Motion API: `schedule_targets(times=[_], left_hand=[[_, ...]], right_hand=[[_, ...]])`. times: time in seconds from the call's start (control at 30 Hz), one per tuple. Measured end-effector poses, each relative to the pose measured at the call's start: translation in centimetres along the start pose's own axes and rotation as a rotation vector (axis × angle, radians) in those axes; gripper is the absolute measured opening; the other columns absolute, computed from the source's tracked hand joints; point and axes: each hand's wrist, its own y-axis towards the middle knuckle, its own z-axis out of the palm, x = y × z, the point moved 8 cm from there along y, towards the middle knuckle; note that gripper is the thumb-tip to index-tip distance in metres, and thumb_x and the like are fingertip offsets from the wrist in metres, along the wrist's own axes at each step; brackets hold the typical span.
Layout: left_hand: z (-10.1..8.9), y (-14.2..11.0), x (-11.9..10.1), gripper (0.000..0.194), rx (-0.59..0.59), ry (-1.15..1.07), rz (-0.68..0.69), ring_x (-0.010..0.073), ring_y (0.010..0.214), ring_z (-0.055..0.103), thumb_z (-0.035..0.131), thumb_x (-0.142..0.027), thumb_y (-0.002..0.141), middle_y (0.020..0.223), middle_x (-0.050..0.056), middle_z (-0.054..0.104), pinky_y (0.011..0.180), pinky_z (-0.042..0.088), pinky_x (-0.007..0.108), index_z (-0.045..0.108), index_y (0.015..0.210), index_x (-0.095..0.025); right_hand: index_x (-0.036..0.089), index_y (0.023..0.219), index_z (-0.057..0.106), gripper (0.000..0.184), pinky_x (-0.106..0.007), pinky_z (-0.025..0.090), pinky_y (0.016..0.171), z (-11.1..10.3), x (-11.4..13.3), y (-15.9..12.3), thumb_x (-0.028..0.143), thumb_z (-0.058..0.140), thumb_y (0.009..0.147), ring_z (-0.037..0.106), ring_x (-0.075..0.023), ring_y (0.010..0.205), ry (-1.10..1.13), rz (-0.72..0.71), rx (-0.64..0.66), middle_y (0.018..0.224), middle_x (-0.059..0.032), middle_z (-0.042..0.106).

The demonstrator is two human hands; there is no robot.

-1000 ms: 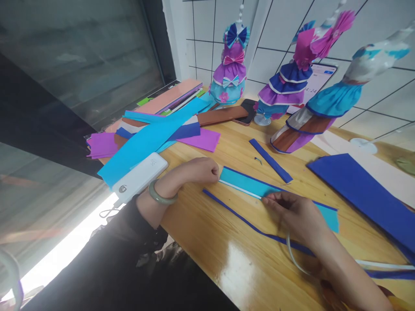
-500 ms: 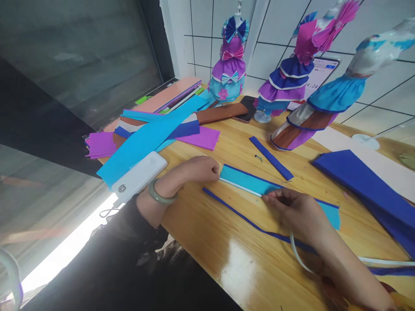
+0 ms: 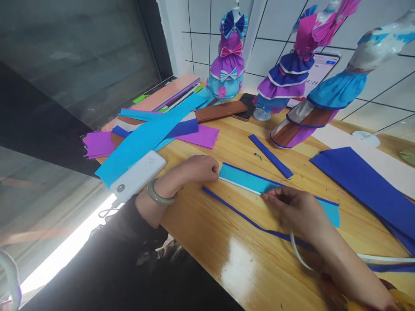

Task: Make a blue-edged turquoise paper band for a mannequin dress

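A light-blue strip (image 3: 244, 176), edged in dark blue along its far side, lies flat on the wooden table. A narrow white strip (image 3: 238, 185) runs along its near edge. My left hand (image 3: 202, 167) is closed at the left end of the white strip, fingertips pinched there. Further right, my right hand (image 3: 293, 209) pinches the same white strip between thumb and fingers at the near edge, covering part of the light-blue strip. The white strip's loose length curls below my right hand. Nearer me, a thin dark-blue strip (image 3: 235, 211) lies separately, passing under my right wrist.
Dressed miniature mannequins (image 3: 228, 65) stand along the tiled wall, near an upright phone (image 3: 319, 71). A white power bank (image 3: 139, 172) and a pile of coloured sheets (image 3: 152, 129) sit left. Folded dark-blue material (image 3: 363, 190) lies right; a short dark-blue strip (image 3: 270, 155) lies behind my hands.
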Motion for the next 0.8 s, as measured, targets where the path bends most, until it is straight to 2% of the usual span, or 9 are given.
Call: schedule_targets(times=[0.23, 0.63, 0.8], left_hand=[[0.06, 0.00, 0.06, 0.009, -0.007, 0.034, -0.047, 0.0133, 0.058, 0.047, 0.046, -0.021, 0.063, 0.059, 0.000, 0.056, 0.054, 0.028, 0.026, 0.053, 0.057, -0.019], [0.20, 0.07, 0.20, 0.011, -0.013, 0.063, -0.053, 0.0136, 0.061, 0.047, 0.045, -0.023, 0.065, 0.065, 0.000, 0.059, 0.054, 0.027, 0.026, 0.055, 0.060, -0.020], [0.08, 0.07, -0.01, 0.011, -0.004, 0.060, -0.056, 0.0135, 0.060, 0.046, 0.046, -0.023, 0.065, 0.064, 0.000, 0.058, 0.054, 0.027, 0.027, 0.054, 0.059, -0.019]], right_hand=[[0.017, 0.069, 0.065, 0.033, -0.022, 0.028, 0.037, -0.26, 0.68, -0.14, 0.049, 0.060, 0.070, 0.036, -0.0081, 0.040, 0.020, -0.030, -0.029, 0.049, 0.0018, 0.051], [0.017, 0.071, 0.066, 0.042, -0.021, 0.027, 0.038, -0.05, 0.26, -0.05, 0.058, 0.058, 0.071, 0.034, -0.0078, 0.040, 0.038, 0.006, 0.021, 0.049, 0.0019, 0.049], [0.016, 0.070, 0.067, 0.041, -0.022, 0.029, 0.038, -0.23, 0.19, -0.01, 0.057, 0.061, 0.069, 0.036, -0.0081, 0.041, 0.045, 0.009, -0.007, 0.053, -0.0002, 0.054]])
